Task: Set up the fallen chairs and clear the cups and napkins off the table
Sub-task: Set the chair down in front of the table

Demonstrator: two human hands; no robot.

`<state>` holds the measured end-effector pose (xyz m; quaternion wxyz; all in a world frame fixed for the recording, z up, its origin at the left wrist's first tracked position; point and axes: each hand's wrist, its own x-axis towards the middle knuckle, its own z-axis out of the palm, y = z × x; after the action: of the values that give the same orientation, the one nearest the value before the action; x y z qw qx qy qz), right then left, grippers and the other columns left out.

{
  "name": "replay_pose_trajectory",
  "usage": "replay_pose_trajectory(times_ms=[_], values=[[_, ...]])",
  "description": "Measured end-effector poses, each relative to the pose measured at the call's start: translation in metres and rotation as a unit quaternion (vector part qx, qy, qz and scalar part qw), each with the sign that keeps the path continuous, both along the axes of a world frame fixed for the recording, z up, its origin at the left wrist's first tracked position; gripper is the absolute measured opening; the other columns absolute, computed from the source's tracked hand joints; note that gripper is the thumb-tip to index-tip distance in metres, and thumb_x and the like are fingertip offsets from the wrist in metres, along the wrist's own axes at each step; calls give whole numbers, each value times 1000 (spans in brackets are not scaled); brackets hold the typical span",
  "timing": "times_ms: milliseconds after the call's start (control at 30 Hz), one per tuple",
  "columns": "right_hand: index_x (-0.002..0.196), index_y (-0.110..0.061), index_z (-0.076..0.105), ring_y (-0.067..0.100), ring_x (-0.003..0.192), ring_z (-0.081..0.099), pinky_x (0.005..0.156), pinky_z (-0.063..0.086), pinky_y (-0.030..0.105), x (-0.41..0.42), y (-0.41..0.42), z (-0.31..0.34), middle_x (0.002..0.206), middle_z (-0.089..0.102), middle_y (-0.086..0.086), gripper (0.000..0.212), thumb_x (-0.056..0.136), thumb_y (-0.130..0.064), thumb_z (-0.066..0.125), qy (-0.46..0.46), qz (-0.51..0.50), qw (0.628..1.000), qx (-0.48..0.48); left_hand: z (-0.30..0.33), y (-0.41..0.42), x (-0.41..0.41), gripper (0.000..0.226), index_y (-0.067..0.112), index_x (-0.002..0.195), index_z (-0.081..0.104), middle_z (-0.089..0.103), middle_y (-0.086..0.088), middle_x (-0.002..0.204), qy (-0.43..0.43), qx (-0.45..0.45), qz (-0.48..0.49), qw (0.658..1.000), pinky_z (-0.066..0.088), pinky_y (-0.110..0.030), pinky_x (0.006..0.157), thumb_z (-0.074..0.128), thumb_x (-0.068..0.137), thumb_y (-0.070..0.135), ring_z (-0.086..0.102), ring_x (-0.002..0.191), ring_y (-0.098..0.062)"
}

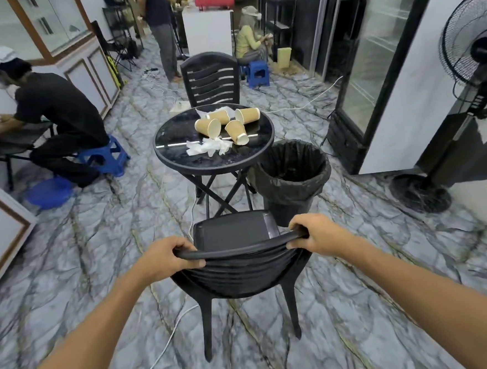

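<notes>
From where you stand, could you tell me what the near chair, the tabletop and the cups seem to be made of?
Near chair: probably moulded black plastic, matte, with one-piece slats and legs.
Tabletop: looks like dark glass in a black rim; glossy, mirroring a light strip.
Cups: likely paper, tan ribbed outsides, white insides.

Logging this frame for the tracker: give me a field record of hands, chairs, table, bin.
left hand: grips near chair's top rail
right hand: grips same rail
near chair: upright, seat facing table
far chair: upright beyond table
table: round, black
cups: four paper cups, all lying on their sides on table
napkins: crumpled, near cups; another behind cups
bin: black liner, right of table
</notes>
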<state>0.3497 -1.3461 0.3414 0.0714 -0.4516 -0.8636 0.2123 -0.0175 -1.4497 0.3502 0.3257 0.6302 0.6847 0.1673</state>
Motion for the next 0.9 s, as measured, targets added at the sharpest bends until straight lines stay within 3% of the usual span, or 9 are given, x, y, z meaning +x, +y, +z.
replay_pose_trajectory(times_ms=[167,367,467,567,633,700,800,900], values=[[99,-23,62,19,90,54,76,45,34,-6,-14,8,94,62,-3,36,81,-52,73,-48,1,999,0,1,-17,-1,30,25,82,73,70,3,77,4,3,-3,1000,44,-16,61,87,68,47,63,70,-4],[100,-25,62,14,86,58,76,50,34,-8,-31,33,95,63,-7,46,76,-63,69,-31,-8,999,-15,17,-28,-1,55,40,103,70,70,16,101,2,-12,-15,1000,45,-20,78,65,65,80,63,93,1],[120,-22,61,12,103,58,88,48,29,-7,-42,51,114,63,-7,55,84,-62,63,-24,-7,999,-21,32,-28,5,57,39,113,65,62,21,117,27,-18,-12,999,41,-21,89,59,73,79,57,112,-3],[126,-15,58,19,113,57,95,49,36,-4,-46,68,125,63,1,65,88,-66,51,-33,-20,999,-22,45,-20,17,81,34,122,62,61,16,126,62,9,-12,998,42,-29,100,44,67,92,55,119,-8],[125,-10,57,26,115,57,95,49,45,-3,-44,76,126,62,8,75,87,-73,41,-40,-35,999,-13,59,-16,32,77,29,132,56,57,10,137,70,17,-15,997,39,-27,101,48,77,82,51,126,-11],[137,-13,50,24,127,50,101,47,43,-1,-38,82,140,55,5,82,86,-76,37,-43,-51,998,-14,71,-11,48,73,25,142,48,50,7,146,69,27,-26,997,37,-27,103,51,86,71,47,132,-13],[149,-19,37,20,138,39,109,40,40,6,-28,90,152,42,1,82,89,-75,36,-51,-57,997,-3,87,3,67,80,23,149,39,44,3,153,85,41,-44,995,34,-31,110,45,86,73,42,138,-14],[149,-20,36,21,140,36,113,35,40,18,-15,98,154,40,1,81,89,-74,35,-53,-66,996,8,100,20,86,87,25,152,32,37,2,158,97,43,-53,993,33,-38,115,43,84,78,37,142,-17]])
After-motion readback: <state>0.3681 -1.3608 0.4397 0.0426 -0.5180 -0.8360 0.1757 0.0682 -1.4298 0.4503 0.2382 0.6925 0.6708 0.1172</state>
